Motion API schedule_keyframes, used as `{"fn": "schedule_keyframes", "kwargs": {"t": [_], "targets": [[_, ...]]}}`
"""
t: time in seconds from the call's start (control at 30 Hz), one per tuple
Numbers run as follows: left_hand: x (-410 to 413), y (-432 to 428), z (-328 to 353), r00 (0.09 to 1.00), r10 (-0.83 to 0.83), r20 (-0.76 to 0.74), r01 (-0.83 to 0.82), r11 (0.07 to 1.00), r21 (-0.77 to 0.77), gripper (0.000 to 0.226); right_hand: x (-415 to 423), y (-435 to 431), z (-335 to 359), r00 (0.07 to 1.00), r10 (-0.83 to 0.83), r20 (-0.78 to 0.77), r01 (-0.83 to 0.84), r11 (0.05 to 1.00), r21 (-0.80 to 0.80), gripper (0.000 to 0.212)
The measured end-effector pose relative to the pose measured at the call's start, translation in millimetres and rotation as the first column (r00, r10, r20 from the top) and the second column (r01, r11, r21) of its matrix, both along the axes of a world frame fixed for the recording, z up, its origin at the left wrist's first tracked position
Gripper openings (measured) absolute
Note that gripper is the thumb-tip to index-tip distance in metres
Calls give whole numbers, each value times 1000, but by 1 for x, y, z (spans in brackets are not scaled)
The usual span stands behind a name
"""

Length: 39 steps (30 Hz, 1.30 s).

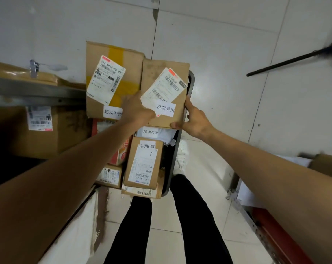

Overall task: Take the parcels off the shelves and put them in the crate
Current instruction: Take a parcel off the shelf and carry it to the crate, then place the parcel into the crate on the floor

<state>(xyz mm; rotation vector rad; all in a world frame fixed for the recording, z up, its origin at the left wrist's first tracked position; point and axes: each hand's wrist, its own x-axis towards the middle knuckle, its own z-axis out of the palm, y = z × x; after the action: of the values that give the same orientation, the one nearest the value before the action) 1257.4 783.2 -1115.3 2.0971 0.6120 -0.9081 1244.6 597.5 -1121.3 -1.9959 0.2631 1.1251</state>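
The job looks well along but not finished. The crate (pixel 191 82) is loaded up to its dark rim and above it, with a taped box (pixel 111 77) at the crate's far left end and a small box (pixel 144 162) at its near end on top of other parcels. To the left of the crate the shelf (pixel 37 92) holds at least two more: a top box (pixel 18 73) on the shelf plate and a low box (pixel 70 130) under it. How many others are left cannot be seen from here. The parcel (pixel 157 73) in hand lies on top of the load at the crate's far right corner. Its right edge is over the crate's rim and its left edge is against the taped box. I judge that it is being settled into place and has not been let go. The right grip (pixel 195 121) holds the parcel's near right corner, with the thumb along the near edge and the forefinger up the right side, just inside the crate's rim. The left grip (pixel 136 109) sits at the parcel's left edge, at the seam with the taped box, towards the middle of the crate. A loose label (pixel 163 90) overlaps it. Its fingers are blurred and partly hidden, so I cannot tell whether it clasps that edge or lies flat. The parcel thus lies between the two grips, the right one plainly bearing it.
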Motion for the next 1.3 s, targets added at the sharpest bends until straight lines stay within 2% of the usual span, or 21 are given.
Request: {"fn": "schedule_keyframes", "kwargs": {"t": [0.07, 0.17, 0.27, 0.37, 0.5, 0.7, 0.87, 1.0, 1.13, 1.3], "targets": [[2, -1, 13, 998, -58, 5, 58, 998, 30, 64, 9, 2, 12, 986, 167, 23, -162, 978, -131, 73], [7, -5, 41, 988, -147, 38, 143, 987, 75, 67, 19, 13, 41, 883, 466, 56, -435, 857, -278, 47], [11, -8, 75, 963, -256, 84, 244, 961, 133, 53, 22, 21, 75, 750, 653, 103, -595, 736, -324, 41], [10, -7, 115, 899, -433, 56, 412, 884, 220, 34, 19, 21, 117, 671, 734, 105, -653, 652, -385, 40], [-1, -1, 198, 825, -565, 22, 539, 798, 270, 33, 10, 17, 206, 661, 738, 133, -627, 642, -441, 43], [-27, 9, 357, 793, -581, 185, 505, 796, 333, 27, -13, 17, 378, 674, 692, 258, -489, 681, -546, 47], [-47, 4, 485, 737, -613, 284, 494, 776, 393, 24, -37, 22, 516, 643, 672, 367, -387, 699, -601, 50], [-71, 0, 573, 701, -614, 364, 435, 771, 465, 27, -62, 23, 598, 553, 733, 396, -361, 640, -678, 52], [-114, 12, 631, 732, -502, 460, 260, 830, 492, 28, -90, 23, 654, 416, 819, 395, -363, 548, -754, 52], [-195, 15, 691, 774, -419, 475, 109, 827, 552, 25, -140, 29, 702, 261, 839, 478, -402, 544, -736, 54]]}}
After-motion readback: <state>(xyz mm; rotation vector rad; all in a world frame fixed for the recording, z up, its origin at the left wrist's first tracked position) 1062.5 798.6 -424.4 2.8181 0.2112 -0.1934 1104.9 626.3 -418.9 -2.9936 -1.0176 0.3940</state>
